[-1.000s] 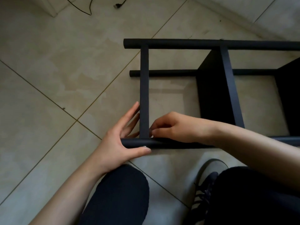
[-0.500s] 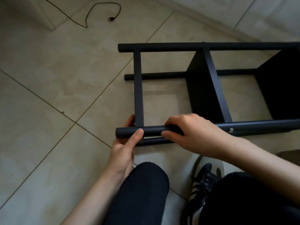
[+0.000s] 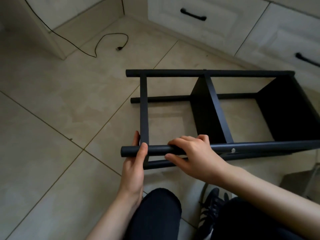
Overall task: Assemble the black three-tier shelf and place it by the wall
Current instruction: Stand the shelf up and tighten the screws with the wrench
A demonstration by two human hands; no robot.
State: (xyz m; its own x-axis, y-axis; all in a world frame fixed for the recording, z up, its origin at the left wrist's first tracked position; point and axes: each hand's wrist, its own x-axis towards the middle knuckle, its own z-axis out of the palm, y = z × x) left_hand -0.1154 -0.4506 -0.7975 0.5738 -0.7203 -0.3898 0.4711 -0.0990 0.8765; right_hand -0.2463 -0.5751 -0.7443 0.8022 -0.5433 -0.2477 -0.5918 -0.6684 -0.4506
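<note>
Raised shelf pole [image 3: 155, 150] — both hands' grip.

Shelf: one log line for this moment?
shelf: on its side, floor | left hand: gripping near pole end | right hand: gripping same pole

One black shelf frame [image 3: 216, 108] shows four round poles, three flat crossbars and two panels. Two hands [image 3: 133, 168] grip it. Two drawer handles [image 3: 193, 14] and one cable [image 3: 110, 40] are visible.

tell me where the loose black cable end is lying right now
In the head view the black cable's plug end lies on the beige tiled floor at upper left, beyond the black shelf frame and near the white cabinet.
</note>
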